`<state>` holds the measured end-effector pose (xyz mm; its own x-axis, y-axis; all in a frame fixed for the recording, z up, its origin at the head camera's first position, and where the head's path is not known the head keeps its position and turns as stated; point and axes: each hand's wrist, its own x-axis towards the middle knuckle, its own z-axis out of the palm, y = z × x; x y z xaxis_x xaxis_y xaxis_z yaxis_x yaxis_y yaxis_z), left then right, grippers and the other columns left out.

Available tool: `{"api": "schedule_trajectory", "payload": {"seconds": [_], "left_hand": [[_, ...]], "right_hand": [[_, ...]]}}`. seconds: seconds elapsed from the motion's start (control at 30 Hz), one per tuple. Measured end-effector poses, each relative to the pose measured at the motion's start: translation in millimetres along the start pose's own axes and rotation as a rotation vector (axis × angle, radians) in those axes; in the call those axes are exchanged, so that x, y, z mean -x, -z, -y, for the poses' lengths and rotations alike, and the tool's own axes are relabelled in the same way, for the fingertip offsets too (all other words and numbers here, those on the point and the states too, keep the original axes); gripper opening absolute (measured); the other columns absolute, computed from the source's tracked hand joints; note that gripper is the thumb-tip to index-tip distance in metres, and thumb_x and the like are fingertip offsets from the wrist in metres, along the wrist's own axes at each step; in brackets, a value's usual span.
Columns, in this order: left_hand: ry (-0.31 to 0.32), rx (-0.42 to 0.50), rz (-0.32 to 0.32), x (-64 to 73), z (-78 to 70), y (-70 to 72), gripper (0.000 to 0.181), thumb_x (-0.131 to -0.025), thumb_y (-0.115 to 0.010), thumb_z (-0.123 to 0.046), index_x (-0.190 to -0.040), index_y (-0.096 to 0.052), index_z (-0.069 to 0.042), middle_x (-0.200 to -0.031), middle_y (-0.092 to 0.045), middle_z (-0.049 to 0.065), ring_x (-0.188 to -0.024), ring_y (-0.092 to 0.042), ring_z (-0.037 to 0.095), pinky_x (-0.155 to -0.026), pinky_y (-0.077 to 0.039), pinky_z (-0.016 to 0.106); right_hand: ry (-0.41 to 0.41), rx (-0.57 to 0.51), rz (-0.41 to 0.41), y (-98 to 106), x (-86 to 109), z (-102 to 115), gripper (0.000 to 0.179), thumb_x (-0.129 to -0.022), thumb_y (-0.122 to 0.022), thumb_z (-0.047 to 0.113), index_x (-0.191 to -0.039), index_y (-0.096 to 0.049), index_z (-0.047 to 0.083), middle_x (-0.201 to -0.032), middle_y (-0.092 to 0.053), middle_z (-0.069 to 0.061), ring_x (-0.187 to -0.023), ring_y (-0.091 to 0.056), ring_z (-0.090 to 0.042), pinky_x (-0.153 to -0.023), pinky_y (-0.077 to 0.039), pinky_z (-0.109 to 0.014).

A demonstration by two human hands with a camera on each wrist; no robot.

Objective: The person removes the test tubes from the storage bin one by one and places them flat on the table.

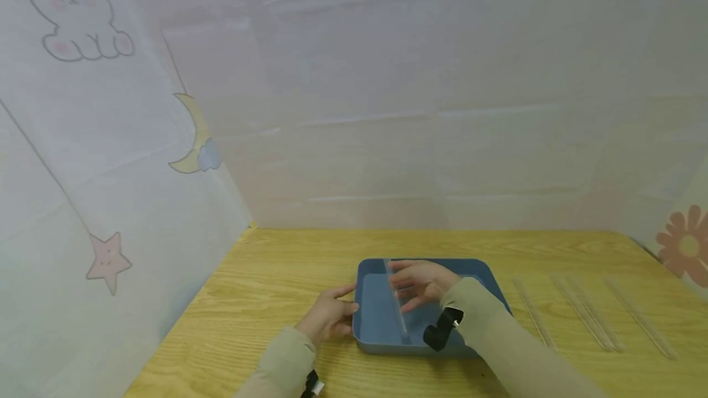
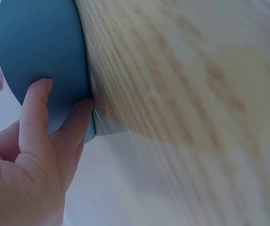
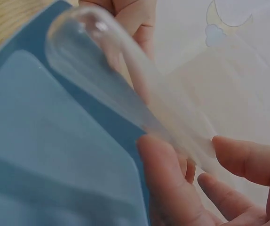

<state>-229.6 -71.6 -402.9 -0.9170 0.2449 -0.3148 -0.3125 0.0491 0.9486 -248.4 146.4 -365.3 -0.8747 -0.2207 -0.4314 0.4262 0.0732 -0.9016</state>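
A blue rectangular tray sits on the wooden table. My left hand is at its left side, the fingers fairly straight and touching the outside of the tray wall. Over the tray, my right hand pinches a clear test tube between thumb and fingers. In the right wrist view the rounded end of the test tube points away from the hand, near the tray's edge. The tube slants over the left part of the tray.
Right of the tray, several more clear tubes lie side by side on the wooden table. A pale printed cloth hangs behind the table and along its left side.
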Motion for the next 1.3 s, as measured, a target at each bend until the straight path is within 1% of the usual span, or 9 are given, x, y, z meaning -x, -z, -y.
{"api": "schedule_trajectory", "payload": {"seconds": [0.1, 0.2, 0.27, 0.4, 0.5, 0.6, 0.8, 1.1, 1.3], "left_hand": [[0.003, 0.001, 0.002, -0.5, -0.4, 0.0, 0.055, -0.094, -0.053, 0.010, -0.146, -0.038, 0.004, -0.111, -0.065, 0.025, -0.078, -0.067, 0.022, -0.064, -0.058, 0.036], [0.002, -0.013, 0.001, -0.7, -0.5, 0.7, 0.055, -0.094, -0.053, 0.010, -0.146, -0.038, 0.003, -0.112, -0.065, 0.025, -0.079, -0.068, 0.022, -0.063, -0.057, 0.035], [0.000, -0.019, 0.001, -0.9, -0.4, 1.2, 0.054, -0.094, -0.053, 0.010, -0.146, -0.039, 0.003, -0.112, -0.065, 0.026, -0.079, -0.068, 0.022, -0.062, -0.057, 0.034], [0.001, -0.020, 0.001, -1.5, -0.2, 1.4, 0.054, -0.094, -0.053, 0.009, -0.146, -0.039, 0.003, -0.111, -0.066, 0.025, -0.079, -0.068, 0.022, -0.061, -0.057, 0.033], [0.000, -0.018, 0.001, -1.4, -0.6, 1.2, 0.054, -0.094, -0.053, 0.010, -0.146, -0.039, 0.003, -0.112, -0.065, 0.025, -0.079, -0.068, 0.022, -0.062, -0.057, 0.034], [-0.008, -0.028, 0.003, -0.4, -1.0, 1.3, 0.054, -0.094, -0.053, 0.009, -0.146, -0.038, 0.004, -0.113, -0.065, 0.026, -0.080, -0.068, 0.022, -0.060, -0.057, 0.031], [-0.009, -0.039, -0.001, 1.3, -1.5, 1.1, 0.054, -0.094, -0.053, 0.008, -0.146, -0.038, 0.003, -0.112, -0.066, 0.025, -0.076, -0.067, 0.019, -0.052, -0.052, 0.025], [-0.012, -0.028, 0.007, 0.8, 0.2, 0.9, 0.055, -0.094, -0.053, 0.008, -0.147, -0.037, 0.003, -0.109, -0.067, 0.023, -0.075, -0.066, 0.018, -0.053, -0.052, 0.025], [0.001, -0.025, 0.001, 1.5, -0.6, -0.2, 0.054, -0.095, -0.053, 0.008, -0.147, -0.038, 0.002, -0.109, -0.067, 0.023, -0.074, -0.066, 0.017, -0.052, -0.052, 0.024]], "right_hand": [[0.000, -0.007, -0.009, 5, 3.4, 0, 0.057, -0.096, -0.058, 0.006, -0.149, -0.035, 0.002, -0.128, -0.051, -0.025, -0.112, -0.052, -0.039, -0.082, -0.051, -0.056], [0.004, 0.001, -0.009, 10, 8.0, 0, 0.058, -0.097, -0.057, 0.006, -0.150, -0.033, 0.002, -0.134, -0.048, -0.028, -0.117, -0.050, -0.041, -0.083, -0.051, -0.055], [0.009, 0.000, -0.005, 14, 11.1, 0, 0.059, -0.097, -0.057, 0.006, -0.150, -0.033, 0.002, -0.135, -0.047, -0.028, -0.115, -0.051, -0.040, -0.082, -0.052, -0.054], [0.017, 0.002, 0.009, 22, 16.3, 1, 0.060, -0.097, -0.058, 0.008, -0.151, -0.031, 0.002, -0.119, -0.058, -0.020, -0.095, -0.057, -0.028, -0.077, -0.055, -0.047], [0.020, 0.004, 0.025, 29, 19.5, 2, 0.061, -0.098, -0.057, 0.009, -0.152, -0.029, 0.002, -0.104, -0.061, -0.011, -0.081, -0.056, -0.020, -0.072, -0.055, -0.042], [0.018, 0.002, 0.025, 35, 23.2, 1, 0.061, -0.098, -0.057, 0.010, -0.152, -0.029, 0.002, -0.102, -0.061, -0.010, -0.076, -0.055, -0.017, -0.068, -0.055, -0.040], [0.015, 0.011, 0.022, 46, 29.6, -3, 0.062, -0.099, -0.056, 0.011, -0.152, -0.027, 0.002, -0.116, -0.058, -0.016, -0.080, -0.055, -0.019, -0.069, -0.054, -0.040], [0.039, -0.002, 0.029, 58, 36.1, -8, 0.063, -0.098, -0.056, 0.011, -0.152, -0.025, 0.000, -0.099, -0.061, -0.007, -0.078, -0.057, -0.018, -0.066, -0.054, -0.038], [0.046, -0.012, 0.020, 65, 40.0, -9, 0.063, -0.098, -0.058, 0.011, -0.152, -0.027, 0.000, -0.100, -0.062, -0.007, -0.078, -0.057, -0.018, -0.066, -0.055, -0.038]]}}
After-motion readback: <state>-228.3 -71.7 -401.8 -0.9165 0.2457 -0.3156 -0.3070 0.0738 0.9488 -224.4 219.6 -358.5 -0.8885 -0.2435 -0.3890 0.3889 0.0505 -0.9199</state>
